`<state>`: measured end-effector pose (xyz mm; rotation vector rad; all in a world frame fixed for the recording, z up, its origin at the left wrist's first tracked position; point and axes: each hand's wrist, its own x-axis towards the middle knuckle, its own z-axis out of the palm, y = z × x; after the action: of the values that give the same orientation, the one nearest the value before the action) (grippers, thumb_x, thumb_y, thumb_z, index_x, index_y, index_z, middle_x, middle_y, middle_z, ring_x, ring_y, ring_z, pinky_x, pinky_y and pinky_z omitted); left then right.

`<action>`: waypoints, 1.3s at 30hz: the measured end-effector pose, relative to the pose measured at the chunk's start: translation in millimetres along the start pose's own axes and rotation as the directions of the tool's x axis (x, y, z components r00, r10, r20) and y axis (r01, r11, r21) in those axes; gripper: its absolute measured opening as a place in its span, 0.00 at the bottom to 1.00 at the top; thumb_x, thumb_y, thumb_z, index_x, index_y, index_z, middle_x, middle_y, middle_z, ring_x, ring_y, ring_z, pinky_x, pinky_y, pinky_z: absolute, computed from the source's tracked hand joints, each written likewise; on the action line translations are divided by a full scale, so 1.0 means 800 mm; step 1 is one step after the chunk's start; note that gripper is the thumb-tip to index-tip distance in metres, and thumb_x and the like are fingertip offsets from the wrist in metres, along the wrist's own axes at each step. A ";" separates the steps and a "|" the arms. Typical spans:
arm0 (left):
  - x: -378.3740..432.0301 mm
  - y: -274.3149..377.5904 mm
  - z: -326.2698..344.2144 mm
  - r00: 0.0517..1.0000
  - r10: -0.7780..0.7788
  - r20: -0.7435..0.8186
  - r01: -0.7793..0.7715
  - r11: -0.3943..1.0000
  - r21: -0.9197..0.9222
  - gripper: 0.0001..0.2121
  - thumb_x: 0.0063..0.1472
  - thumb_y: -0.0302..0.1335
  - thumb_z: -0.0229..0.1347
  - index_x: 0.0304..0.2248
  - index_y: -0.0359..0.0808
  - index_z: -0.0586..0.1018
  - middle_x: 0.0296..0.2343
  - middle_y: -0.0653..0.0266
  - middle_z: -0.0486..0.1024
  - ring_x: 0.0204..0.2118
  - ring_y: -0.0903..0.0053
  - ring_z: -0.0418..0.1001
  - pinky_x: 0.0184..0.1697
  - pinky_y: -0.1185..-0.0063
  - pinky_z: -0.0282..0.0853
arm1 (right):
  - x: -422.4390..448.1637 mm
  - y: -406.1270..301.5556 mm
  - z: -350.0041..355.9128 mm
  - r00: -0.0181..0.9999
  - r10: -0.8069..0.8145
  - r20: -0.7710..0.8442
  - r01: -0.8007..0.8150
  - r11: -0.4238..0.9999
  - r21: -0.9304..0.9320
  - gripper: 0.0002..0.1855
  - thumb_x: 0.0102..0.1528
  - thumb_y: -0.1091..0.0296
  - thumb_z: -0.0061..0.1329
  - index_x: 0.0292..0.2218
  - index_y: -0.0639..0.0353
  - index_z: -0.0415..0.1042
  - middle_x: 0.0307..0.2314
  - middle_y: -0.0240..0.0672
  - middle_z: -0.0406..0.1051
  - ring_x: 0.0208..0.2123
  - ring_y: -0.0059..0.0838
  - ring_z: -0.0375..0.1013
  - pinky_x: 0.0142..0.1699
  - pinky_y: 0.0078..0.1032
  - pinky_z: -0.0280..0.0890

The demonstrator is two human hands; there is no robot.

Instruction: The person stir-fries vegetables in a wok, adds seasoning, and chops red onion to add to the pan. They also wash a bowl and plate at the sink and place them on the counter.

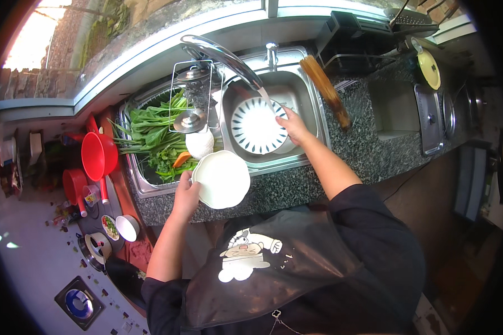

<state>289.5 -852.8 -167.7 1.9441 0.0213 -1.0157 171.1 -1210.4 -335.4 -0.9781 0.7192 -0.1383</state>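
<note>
My right hand grips the right rim of a white plate with dark blue dashes round its edge, inside the right basin of a steel sink. Water runs onto this plate from a curved chrome faucet. In my left hand are white plates with wavy rims, apparently stacked, held by their left edge over the sink's front edge. Leafy green vegetables and an orange piece of food lie in a wire basket in the left basin. Beside them is a white rounded thing.
A wire rack with metal lids stands between the basins. Right of the sink, a wooden block lies on the granite counter. Red plastic colanders, a white bowl and a pot are at the left.
</note>
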 end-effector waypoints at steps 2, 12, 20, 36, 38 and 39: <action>0.000 0.008 0.001 1.000 -0.022 -0.018 0.022 1.000 -0.005 0.13 0.60 0.19 0.45 0.45 0.34 0.67 0.27 0.63 0.74 0.24 0.83 0.71 0.25 0.83 0.64 | 0.002 0.001 0.012 1.000 -0.007 0.025 0.007 0.999 -0.033 0.29 0.56 0.80 0.47 0.58 0.64 0.61 0.45 0.37 0.70 0.42 0.23 0.70 0.48 0.22 0.66; 0.044 0.020 0.042 0.994 0.014 -0.109 0.005 0.986 0.166 0.16 0.58 0.22 0.48 0.47 0.34 0.66 0.31 0.55 0.76 0.27 0.73 0.75 0.30 0.76 0.70 | -0.037 -0.014 -0.010 0.933 -0.221 -0.285 0.147 0.955 -0.258 0.34 0.53 0.82 0.48 0.60 0.55 0.61 0.49 0.38 0.69 0.48 0.26 0.69 0.53 0.21 0.63; 0.160 0.036 0.128 0.949 0.296 -0.106 -0.207 0.844 0.495 0.21 0.55 0.24 0.46 0.51 0.36 0.66 0.36 0.37 0.75 0.38 0.43 0.74 0.43 0.61 0.70 | -0.122 -0.144 0.018 0.781 -0.593 -0.199 0.349 0.677 -0.648 0.29 0.54 0.82 0.37 0.57 0.58 0.65 0.51 0.42 0.69 0.51 0.29 0.69 0.56 0.24 0.61; 0.242 -0.009 0.229 0.928 0.364 -0.084 -0.345 0.922 0.178 0.18 0.61 0.26 0.46 0.51 0.35 0.69 0.41 0.46 0.76 0.44 0.53 0.75 0.49 0.67 0.69 | -0.169 -0.106 -0.076 0.770 -0.401 -0.497 0.183 0.884 -0.430 0.24 0.54 0.84 0.39 0.53 0.65 0.64 0.44 0.38 0.70 0.47 0.29 0.70 0.55 0.27 0.62; 0.248 -0.016 0.234 0.937 0.346 -0.050 -0.348 0.937 -0.032 0.19 0.60 0.22 0.45 0.52 0.36 0.69 0.42 0.50 0.75 0.45 0.57 0.75 0.49 0.68 0.70 | -0.182 -0.096 -0.071 0.818 -0.273 -0.506 0.103 0.936 -0.338 0.22 0.54 0.84 0.40 0.52 0.66 0.64 0.44 0.39 0.70 0.48 0.29 0.69 0.56 0.27 0.61; 0.252 -0.017 0.243 0.939 0.344 -0.029 -0.344 0.928 -0.141 0.19 0.60 0.20 0.45 0.52 0.36 0.69 0.43 0.52 0.75 0.45 0.59 0.76 0.50 0.69 0.70 | -0.184 -0.097 -0.068 0.835 -0.212 -0.508 0.062 0.953 -0.295 0.21 0.54 0.84 0.40 0.51 0.66 0.64 0.45 0.39 0.70 0.48 0.28 0.69 0.56 0.26 0.61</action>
<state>292.6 -1059.2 -357.0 1.7400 -0.2315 -0.7546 41.2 -1231.7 -219.9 -1.2711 1.2056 -0.4679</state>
